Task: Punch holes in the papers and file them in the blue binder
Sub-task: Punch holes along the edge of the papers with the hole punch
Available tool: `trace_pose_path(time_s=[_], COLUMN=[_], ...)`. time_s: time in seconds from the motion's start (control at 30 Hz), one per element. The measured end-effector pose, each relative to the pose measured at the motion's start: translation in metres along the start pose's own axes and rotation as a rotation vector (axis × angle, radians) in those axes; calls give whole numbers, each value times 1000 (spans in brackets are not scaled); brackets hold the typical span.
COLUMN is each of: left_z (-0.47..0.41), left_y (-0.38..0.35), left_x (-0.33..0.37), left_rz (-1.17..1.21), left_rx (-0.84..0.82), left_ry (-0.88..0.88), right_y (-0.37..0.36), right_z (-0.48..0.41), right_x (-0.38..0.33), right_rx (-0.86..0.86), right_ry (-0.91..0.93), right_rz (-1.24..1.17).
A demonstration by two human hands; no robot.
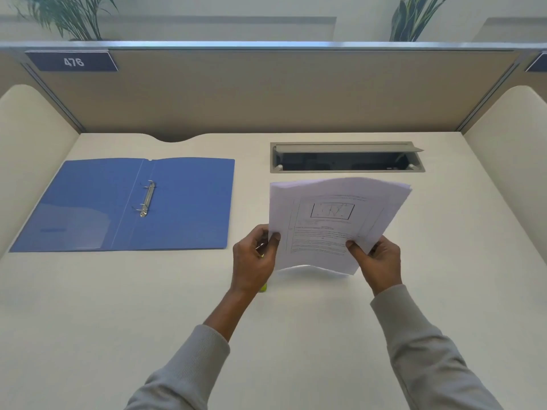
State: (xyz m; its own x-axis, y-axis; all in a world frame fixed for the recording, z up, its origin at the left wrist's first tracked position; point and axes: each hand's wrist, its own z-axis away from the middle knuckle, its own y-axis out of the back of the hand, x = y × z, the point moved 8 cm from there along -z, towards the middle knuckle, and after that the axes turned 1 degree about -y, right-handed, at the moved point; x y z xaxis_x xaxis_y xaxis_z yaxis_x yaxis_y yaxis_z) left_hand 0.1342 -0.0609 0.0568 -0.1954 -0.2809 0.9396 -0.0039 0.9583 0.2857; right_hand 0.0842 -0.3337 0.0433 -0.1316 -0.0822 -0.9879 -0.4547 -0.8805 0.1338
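White printed sheets in a thin stack (331,226) are held up over the cream desk (177,306) as I grasp them by their lower corners. My left hand (254,258) pinches the lower left edge, thumb on the front. My right hand (377,260) grips the lower right corner the same way. The stack bows, its bottom edge arched above the desktop.

At left, well apart from the papers, the blue plastic binder (124,202) lies open flat, its 2-ring metal clasp (147,199) showing beside the spine. Beyond the papers, a grey recessed cable tray (346,157) sits in the desk with its lid raised. A small yellow-green object (263,287) peeks out beneath my left hand; most of it is hidden and I cannot tell what it is. A blue plaque reading 476 (72,61) hangs on the tan partition (266,93).
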Motion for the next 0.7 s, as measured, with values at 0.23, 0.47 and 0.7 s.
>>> trace_pose_path(time_s=[0.23, 0.47, 0.7], left_z=[-21, 4, 30], left_y=[7, -5, -10], left_x=[-13, -46, -68], left_rz=[163, 309, 244], left_rx=[-141, -214, -245], left_ry=[212, 605, 776], right_y=[0, -17, -20], right_z=[-15, -9, 9], right_x=[-17, 20, 58], right_rx=[-226, -384, -399], right_ry=[-77, -421, -597], right_rz=[-67, -222, -183])
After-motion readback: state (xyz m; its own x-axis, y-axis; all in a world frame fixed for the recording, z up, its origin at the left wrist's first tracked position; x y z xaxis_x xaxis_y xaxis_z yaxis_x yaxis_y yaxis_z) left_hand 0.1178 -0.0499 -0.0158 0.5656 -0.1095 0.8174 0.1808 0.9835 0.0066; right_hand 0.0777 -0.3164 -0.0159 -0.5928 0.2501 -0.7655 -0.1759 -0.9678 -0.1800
